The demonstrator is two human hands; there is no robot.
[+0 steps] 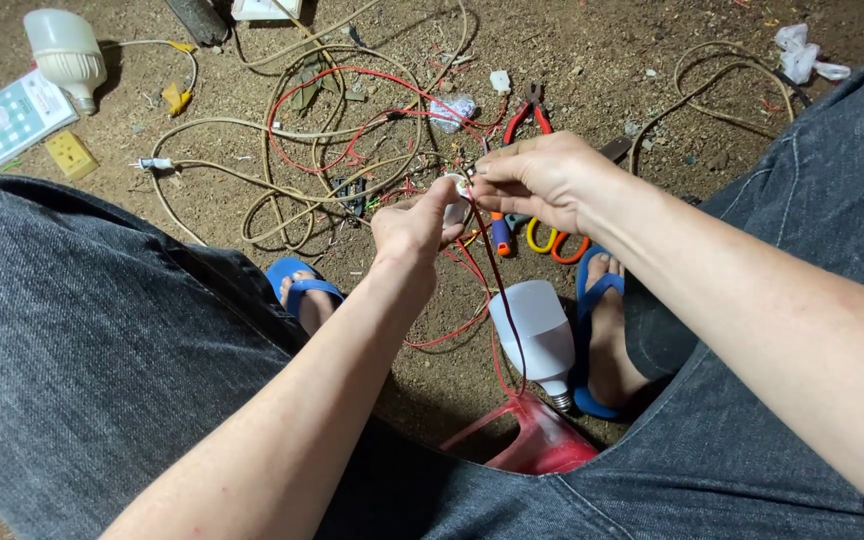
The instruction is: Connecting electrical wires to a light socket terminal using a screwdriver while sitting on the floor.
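Both hands [417, 225] [542, 180] pinch red wire [487, 255], bulb [540, 335] below.

1. The thin wire [497, 290] pinched between the hands is dark red.
2. The bulb [539, 335] by the foot is white with a silver base.
3. A second bulb [64, 52] at top left is white too.
4. The sandals [592, 300] are bright blue.
5. The stool [537, 440] is red.
6. The trousers [82, 340] are dark grey denim.
7. The coiled cable [282, 180] is beige, looped with a red wire [352, 75].
8. The pliers [530, 110] have red handles.
9. The scissors [552, 240] have yellow and orange handles.
10. The box [10, 120] bears a green-and-white check.
11. The ground [602, 40] is brown dirt.
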